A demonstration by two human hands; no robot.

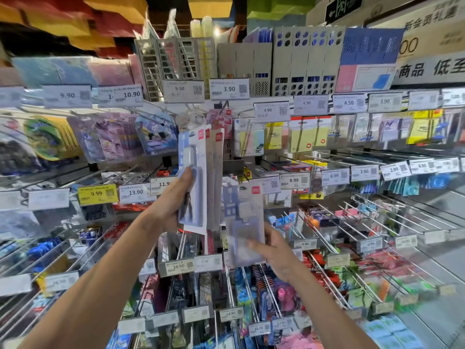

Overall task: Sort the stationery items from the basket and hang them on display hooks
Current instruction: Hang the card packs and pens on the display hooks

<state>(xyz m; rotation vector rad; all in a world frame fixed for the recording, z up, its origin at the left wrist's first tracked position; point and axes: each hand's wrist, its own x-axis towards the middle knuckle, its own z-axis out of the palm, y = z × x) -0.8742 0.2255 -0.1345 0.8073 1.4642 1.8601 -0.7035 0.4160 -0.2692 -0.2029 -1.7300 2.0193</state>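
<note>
Toward 12 o'clock, your left grip (pixel 173 200) clamps fanned blister cards (pixel 198 157); right grip (pixel 274 250), 4 o'clock of them, pinches single card (pixel 245 217). Fan may slide loose, dropping cards.

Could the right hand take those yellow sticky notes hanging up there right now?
Probably not yet: the right hand grips a blister pack, so its fingers are occupied. Nothing seems to block the way up to the yellow sticky notes.
</note>
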